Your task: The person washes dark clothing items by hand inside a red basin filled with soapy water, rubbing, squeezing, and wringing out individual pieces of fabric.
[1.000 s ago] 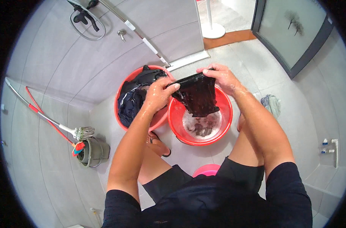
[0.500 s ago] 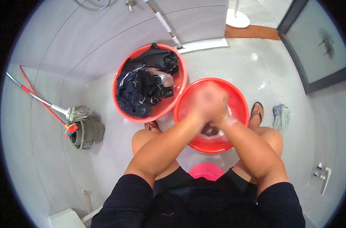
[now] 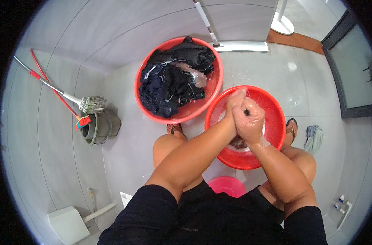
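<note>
Above a red basin [image 3: 274,112], my two wet hands are pressed together. My left hand [image 3: 236,103] lies against the inner side of the other, its fingers pointing up and away. My right hand [image 3: 253,123] is curled into a fist with suds on its skin, and a small dark bit shows between its fingers. What is squeezed between the palms is mostly hidden. Beneath the wrists, a dark brown wet bundle [image 3: 238,143] sits in whitish foam in the basin, partly covered by my forearms.
A second, coral-red basin [image 3: 220,77] holds dark wet clothes [image 3: 169,87]. To the left stand a grey bucket [image 3: 112,127], a mop [image 3: 92,105] and a red-handled brush [image 3: 83,121]. A greyish cloth [image 3: 313,139] lies right. A pink stool or tub [image 3: 227,187] is below me.
The whole scene has shifted right in the picture as my view turned. My hands, smeared by motion before, are now sharp, and a dark bit shows in the right fist.
</note>
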A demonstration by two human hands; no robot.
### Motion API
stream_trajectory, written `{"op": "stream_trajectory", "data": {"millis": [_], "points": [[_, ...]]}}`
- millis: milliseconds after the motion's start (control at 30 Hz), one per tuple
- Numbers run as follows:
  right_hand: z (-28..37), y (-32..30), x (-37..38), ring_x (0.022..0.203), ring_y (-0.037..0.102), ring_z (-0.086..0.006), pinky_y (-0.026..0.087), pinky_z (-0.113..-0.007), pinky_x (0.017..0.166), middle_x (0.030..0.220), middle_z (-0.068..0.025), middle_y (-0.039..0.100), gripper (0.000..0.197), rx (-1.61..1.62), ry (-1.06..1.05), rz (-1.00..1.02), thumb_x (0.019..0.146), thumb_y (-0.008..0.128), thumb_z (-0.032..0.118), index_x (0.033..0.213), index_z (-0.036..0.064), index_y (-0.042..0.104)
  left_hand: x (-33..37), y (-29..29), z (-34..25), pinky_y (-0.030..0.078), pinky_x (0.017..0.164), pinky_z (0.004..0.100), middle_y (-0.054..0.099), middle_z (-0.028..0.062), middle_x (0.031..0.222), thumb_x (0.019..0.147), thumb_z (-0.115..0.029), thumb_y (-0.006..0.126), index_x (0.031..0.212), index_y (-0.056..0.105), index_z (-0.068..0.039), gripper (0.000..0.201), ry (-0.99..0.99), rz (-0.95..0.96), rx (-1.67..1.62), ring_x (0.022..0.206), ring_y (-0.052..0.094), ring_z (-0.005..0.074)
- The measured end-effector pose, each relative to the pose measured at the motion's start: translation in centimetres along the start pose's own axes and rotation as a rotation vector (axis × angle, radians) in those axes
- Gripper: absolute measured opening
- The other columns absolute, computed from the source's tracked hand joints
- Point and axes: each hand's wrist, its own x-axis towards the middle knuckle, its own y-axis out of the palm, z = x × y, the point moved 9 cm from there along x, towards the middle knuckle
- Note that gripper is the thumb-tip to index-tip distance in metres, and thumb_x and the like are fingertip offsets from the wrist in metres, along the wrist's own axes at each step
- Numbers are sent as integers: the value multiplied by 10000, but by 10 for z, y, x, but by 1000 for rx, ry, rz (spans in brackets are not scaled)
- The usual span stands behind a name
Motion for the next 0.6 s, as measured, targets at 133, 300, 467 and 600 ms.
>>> {"op": "stream_trajectory", "data": {"millis": [133, 300, 467, 600], "points": [[-74, -68, 28, 588, 483, -191, 490, -355, 615, 642, -179, 553, 127, -380, 369, -74, 835, 684, 68, 743, 6, 622, -29, 67, 4, 489, 676, 362, 633, 26, 904, 1020, -245, 531, 1063, 657, -38, 247, 29, -243, 334, 805, 592, 154], [-30, -33, 7, 630, 592, -402, 500, -426, 615, 689, -250, 594, 242, -217, -88, -42, 852, 702, 197, 702, 26, 619, -24, 27, 6, 538, 779, 373, 670, 54, 1014, 1032, -327, 522, 1102, 661, -70, 300, -94, -269, 346, 894, 657, 186], [-65, -45, 36, 757, 675, -373, 518, -436, 714, 815, -192, 691, 413, -105, 385, 29, 929, 680, 434, 921, 22, 640, -35, 61, -27, 539, 884, 381, 687, 97, 1131, 1045, -421, 514, 1242, 643, -33, 454, -81, -207, 358, 1005, 666, 211], [-31, -18, 9, 847, 709, -304, 532, -424, 809, 902, -195, 727, 497, -165, 344, 708, 854, 758, 463, 1012, -4, 695, -30, 52, -77, 502, 916, 312, 643, 45, 1058, 1027, -340, 593, 1319, 600, -10, 440, 26, -154, 553, 990, 620, 171]]}}
